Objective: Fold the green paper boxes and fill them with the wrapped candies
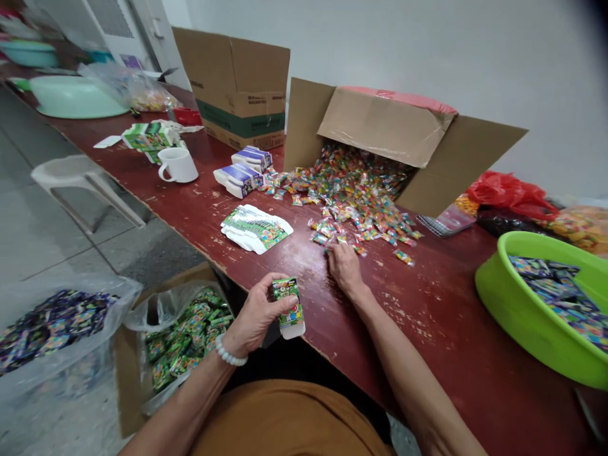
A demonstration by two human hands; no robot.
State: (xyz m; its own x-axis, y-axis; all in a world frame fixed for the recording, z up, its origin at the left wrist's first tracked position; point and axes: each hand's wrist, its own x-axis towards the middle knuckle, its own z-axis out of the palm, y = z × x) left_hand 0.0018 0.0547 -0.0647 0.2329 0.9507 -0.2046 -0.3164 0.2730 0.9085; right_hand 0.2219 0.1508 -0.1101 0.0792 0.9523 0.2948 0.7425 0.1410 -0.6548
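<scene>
My left hand grips a small green printed carton near the table's front edge, thumb across its face. A white flap sticks out from the carton's lower end. My right hand rests at the near edge of a heap of small wrapped candy packets, its fingers curled down onto a packet there; the fingertips are partly hidden. That heap spills from a cardboard box lying on its side. Left of the heap lies a fanned stack of flattened green cartons.
Purple-and-white carton bundles, a white mug and another cardboard box stand farther back. A lime-green basin of packets is at right. Below left are a box of green packets and a plastic bag of purple ones.
</scene>
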